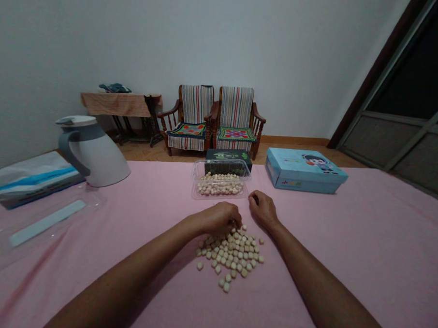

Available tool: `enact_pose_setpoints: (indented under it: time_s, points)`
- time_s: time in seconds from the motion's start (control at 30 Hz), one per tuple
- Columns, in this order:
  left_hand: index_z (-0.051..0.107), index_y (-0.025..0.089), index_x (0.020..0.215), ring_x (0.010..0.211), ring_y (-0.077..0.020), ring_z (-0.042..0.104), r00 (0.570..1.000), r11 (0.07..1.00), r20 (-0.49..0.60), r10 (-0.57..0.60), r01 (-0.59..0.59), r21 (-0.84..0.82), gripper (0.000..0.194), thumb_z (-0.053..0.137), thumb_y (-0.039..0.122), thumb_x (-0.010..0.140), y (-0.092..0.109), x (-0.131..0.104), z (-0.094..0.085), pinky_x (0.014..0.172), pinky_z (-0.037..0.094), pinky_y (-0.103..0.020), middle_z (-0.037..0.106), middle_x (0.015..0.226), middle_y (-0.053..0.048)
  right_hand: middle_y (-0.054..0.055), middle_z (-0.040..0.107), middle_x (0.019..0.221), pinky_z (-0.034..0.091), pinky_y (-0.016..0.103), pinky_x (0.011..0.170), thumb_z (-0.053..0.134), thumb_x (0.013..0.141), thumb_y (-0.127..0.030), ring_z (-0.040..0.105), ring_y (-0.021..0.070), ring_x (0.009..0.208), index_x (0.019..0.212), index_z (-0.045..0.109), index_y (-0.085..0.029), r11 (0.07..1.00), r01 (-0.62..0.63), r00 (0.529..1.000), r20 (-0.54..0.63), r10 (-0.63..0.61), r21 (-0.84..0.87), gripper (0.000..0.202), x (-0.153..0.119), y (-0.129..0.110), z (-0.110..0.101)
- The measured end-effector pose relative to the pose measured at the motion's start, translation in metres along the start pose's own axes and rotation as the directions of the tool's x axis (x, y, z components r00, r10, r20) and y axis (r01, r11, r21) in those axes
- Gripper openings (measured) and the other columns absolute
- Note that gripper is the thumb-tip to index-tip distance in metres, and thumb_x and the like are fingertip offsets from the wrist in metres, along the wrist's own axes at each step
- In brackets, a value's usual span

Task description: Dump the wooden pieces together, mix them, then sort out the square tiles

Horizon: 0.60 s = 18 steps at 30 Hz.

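Note:
Many small pale beads or cubes (236, 252) lie in a loose pile on the pink cloth (176, 302). My left hand (223, 218) is over the far edge of this pile, its fingers curled down and closed; whatever they hold, if anything, is hidden. Beyond the pile, a clear plastic container (221, 184) with its lid raised holds more of the same pieces. My right hand (262, 208) rests on the cloth near the container's right corner, fingers curled in, their contents too small to make out.
A black box (228, 157) stands behind the container, and a light blue box (305, 171) sits to its right. At left are a white and grey jug (99, 154), a tissue pack (40, 183) and a clear plastic package (47, 224). Two chairs (213, 118) stand beyond the table.

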<state>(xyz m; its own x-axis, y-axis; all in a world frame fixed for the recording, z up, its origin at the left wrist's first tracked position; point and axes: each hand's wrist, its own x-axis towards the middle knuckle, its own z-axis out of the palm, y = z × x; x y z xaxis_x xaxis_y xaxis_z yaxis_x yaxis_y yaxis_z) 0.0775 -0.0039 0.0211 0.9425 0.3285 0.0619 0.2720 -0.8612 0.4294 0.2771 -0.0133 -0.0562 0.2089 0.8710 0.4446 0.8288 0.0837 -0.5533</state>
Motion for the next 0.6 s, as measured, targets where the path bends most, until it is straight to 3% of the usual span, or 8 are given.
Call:
enact_pose_setpoints:
  time_s: [0.23,0.3,0.37,0.43,0.5,0.57,0.6]
  points:
    - [0.072,0.016,0.08,0.07,-0.0136,0.06,0.999,0.998,0.002,-0.044,0.044,0.038,0.028,0.055,0.001,0.062,0.004,-0.005,-0.002,0.064,0.044,-0.02,0.068,0.079,-0.005,0.004,0.063,0.076,0.039,0.026,0.067,0.043,0.08,-0.022,0.056,0.0162,0.071,0.077,0.058,-0.02,1.0,0.007,1.0,0.0,-0.007,-0.002,0.016,0.0,0.0,0.0]
    - [0.071,0.015,0.076,0.067,-0.0133,0.058,0.997,0.996,-0.05,-0.062,0.065,0.055,0.025,0.055,0.001,0.062,0.002,-0.005,-0.006,0.062,0.043,-0.021,0.066,0.075,-0.004,0.004,0.064,0.075,0.039,0.026,0.067,0.043,0.08,-0.022,0.056,0.0162,0.071,0.076,0.058,-0.02,1.0,0.0,1.0,-0.002,0.0,-0.006,0.016,0.0,-0.001,-0.001]
    - [0.068,0.014,0.073,0.066,-0.013,0.057,0.976,0.991,-0.194,-0.102,0.117,0.068,0.023,0.054,0.0,0.062,-0.002,-0.003,-0.015,0.062,0.043,-0.021,0.064,0.072,-0.003,0.003,0.064,0.076,0.038,0.025,0.066,0.043,0.08,-0.022,0.056,0.016,0.071,0.076,0.058,-0.02,1.0,-0.004,1.0,0.001,0.004,-0.006,0.016,0.0,-0.002,-0.001]
    - [0.067,0.014,0.076,0.068,-0.013,0.057,0.883,0.977,-0.438,-0.169,0.209,0.045,0.023,0.053,0.0,0.065,-0.01,0.0,-0.028,0.062,0.044,-0.021,0.063,0.075,-0.003,0.003,0.064,0.076,0.038,0.025,0.065,0.043,0.08,-0.022,0.056,0.0159,0.07,0.076,0.059,-0.02,1.0,-0.004,1.0,0.005,0.004,-0.007,0.016,0.0,-0.002,-0.001]
    - [0.066,0.014,0.086,0.072,-0.0129,0.058,0.709,0.957,-0.669,-0.223,0.291,-0.011,0.026,0.052,0.001,0.068,-0.017,0.001,-0.041,0.064,0.045,-0.022,0.063,0.083,-0.004,0.003,0.064,0.076,0.038,0.025,0.065,0.043,0.079,-0.021,0.056,0.0159,0.07,0.076,0.059,-0.02,1.0,-0.001,1.0,0.005,0.001,-0.009,0.016,0.0,-0.002,-0.002]
    - [0.064,0.015,0.095,0.075,-0.0126,0.058,0.576,0.945,-0.782,-0.237,0.323,-0.049,0.028,0.052,0.004,0.072,-0.021,-0.001,-0.049,0.066,0.047,-0.023,0.062,0.092,-0.005,0.004,0.064,0.076,0.038,0.025,0.066,0.043,0.08,-0.021,0.056,0.0162,0.071,0.077,0.059,-0.02,1.0,0.003,1.0,0.008,-0.003,-0.008,0.016,0.0,-0.002,-0.002]
    - [0.063,0.015,0.096,0.075,-0.0124,0.058,0.55,0.944,-0.8,-0.239,0.325,-0.058,0.028,0.052,0.005,0.073,-0.021,-0.004,-0.05,0.066,0.047,-0.023,0.062,0.094,-0.005,0.004,0.064,0.077,0.038,0.026,0.067,0.043,0.08,-0.021,0.057,0.0163,0.072,0.077,0.059,-0.02,1.0,0.003,1.0,0.011,-0.003,-0.006,0.016,0.0,-0.002,-0.002]
